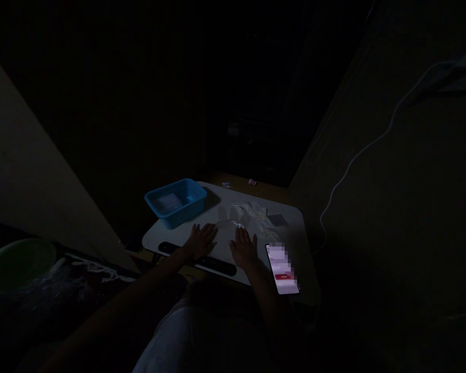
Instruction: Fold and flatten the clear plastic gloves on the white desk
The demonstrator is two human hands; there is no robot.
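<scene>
My left hand (201, 241) lies with fingers spread on the white table (217, 192), by its dark slot and in front of the blue plastic basket (184, 213). To its right, my right hand (244, 248) rests palm down with fingers stretched, its fingertips close to a piece of clear plastic (236, 224). Neither hand grips anything. Beyond them lies a crumpled white heap (252, 210), too dim to name. A phone (281, 269) with a lit screen lies to the right of my right hand. Something pale sits inside the basket.
Two small items, one of them a pinkish piece (252, 182), lie beyond the table's far edge. A white cable (357, 155) hangs along the right wall. At the lower left are a green basin (23, 264) and clear plastic wrapping (58, 285). The room is very dark.
</scene>
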